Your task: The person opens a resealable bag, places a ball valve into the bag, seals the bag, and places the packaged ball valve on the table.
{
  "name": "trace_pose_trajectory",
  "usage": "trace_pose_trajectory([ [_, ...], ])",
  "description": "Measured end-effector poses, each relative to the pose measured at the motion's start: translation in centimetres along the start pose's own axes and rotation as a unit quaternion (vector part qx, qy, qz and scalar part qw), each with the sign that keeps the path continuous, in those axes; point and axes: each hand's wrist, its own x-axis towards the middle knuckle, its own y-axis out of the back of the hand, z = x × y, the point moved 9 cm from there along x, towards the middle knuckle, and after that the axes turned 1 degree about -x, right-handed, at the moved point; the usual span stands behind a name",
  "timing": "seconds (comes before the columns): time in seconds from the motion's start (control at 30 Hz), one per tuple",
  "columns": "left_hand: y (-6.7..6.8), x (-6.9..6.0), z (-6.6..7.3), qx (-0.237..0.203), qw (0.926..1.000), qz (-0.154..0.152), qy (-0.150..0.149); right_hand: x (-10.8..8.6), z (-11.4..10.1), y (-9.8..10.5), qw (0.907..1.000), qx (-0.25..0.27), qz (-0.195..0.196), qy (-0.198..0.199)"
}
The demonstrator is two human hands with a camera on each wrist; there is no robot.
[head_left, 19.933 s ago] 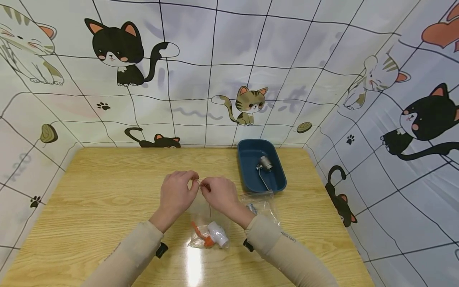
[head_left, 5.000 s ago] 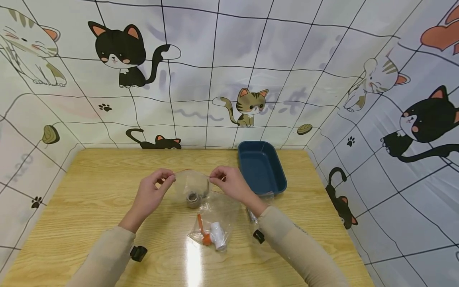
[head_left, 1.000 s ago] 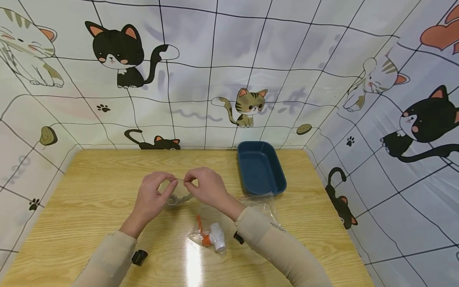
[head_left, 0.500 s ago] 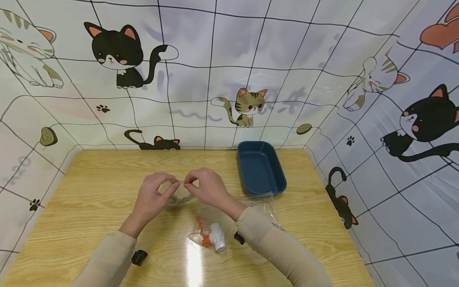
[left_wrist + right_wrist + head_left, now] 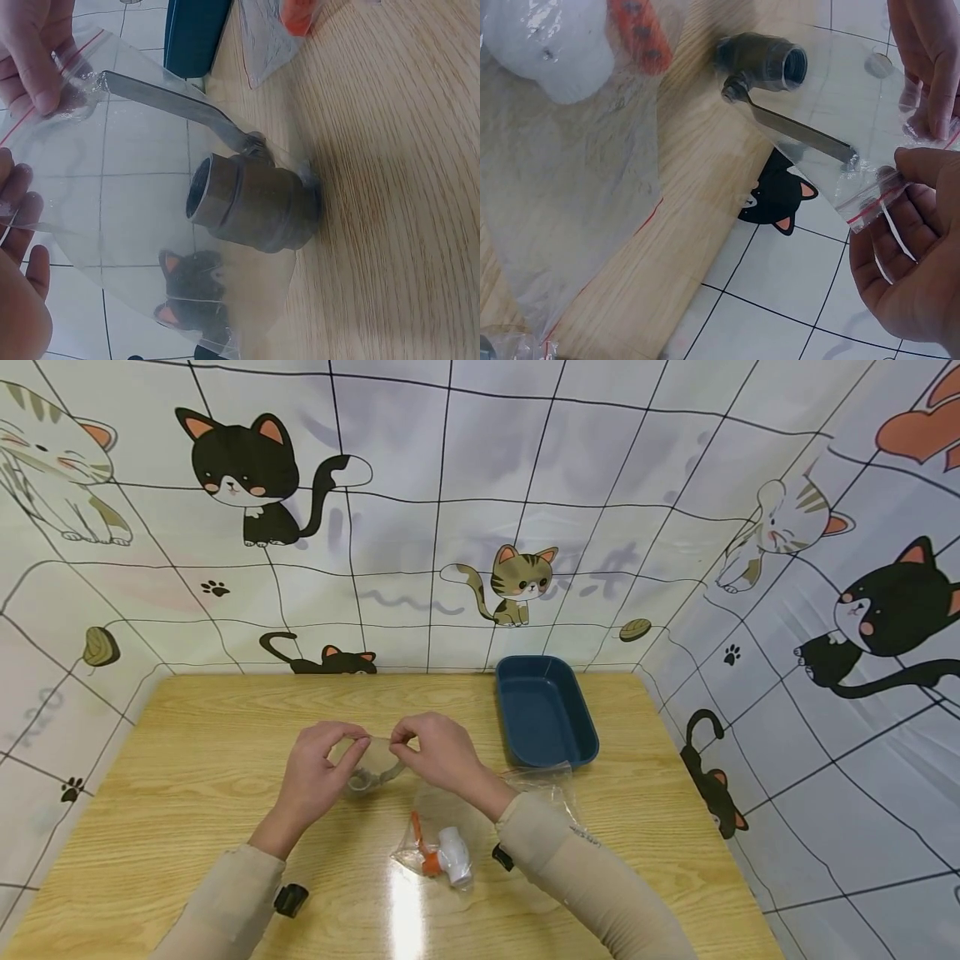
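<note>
Between both hands stands a clear zip bag point(image 5: 142, 195) with a red-striped mouth. Inside it is a metal ball valve point(image 5: 262, 199) with a long flat lever handle; in the head view it shows as a grey shape partly behind the fingers. My left hand point(image 5: 318, 768) pinches the bag's mouth on one side. A short way along the same strip, thumb and fingers of my right hand point(image 5: 438, 752) pinch the other side. The bag's lower end, with the valve, rests on the table point(image 5: 225, 752).
Nearer the body lies a zip bag holding a white and orange plastic valve point(image 5: 453, 856). Another clear bag point(image 5: 555, 789) lies partly under the right forearm, by a dark blue tray point(image 5: 585, 727) at back right. A cat-printed curtain point(image 5: 420, 535) borders the table.
Long before, the metal valve lay in the tray while both hands pinched the plastic valve's bag; later it was bagged between them. Lately the right hand has shifted slightly right along the strip.
</note>
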Motion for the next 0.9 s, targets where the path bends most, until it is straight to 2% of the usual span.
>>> trace_pose_trajectory([
  [0.23,0.2,0.0,-0.1,-0.002,1.0000,0.001,0.001,-0.1,0.3,0.0,0.9999,-0.015,-0.001,-0.005],
  [0.47,0.8,0.0,-0.1,0.007,0.9995,0.031,-0.009,-0.4,1.1,0.1,0.9997,-0.016,-0.004,-0.017],
  [0.63,0.8,0.0,0.1,0.010,0.9993,0.032,-0.015,-0.4,1.3,0.0,0.9996,-0.026,-0.006,-0.013],
  [0.9,1.3,0.1,-0.3,0.019,0.9990,0.040,-0.002,-0.6,1.8,-0.1,0.9976,-0.066,-0.006,-0.019],
])
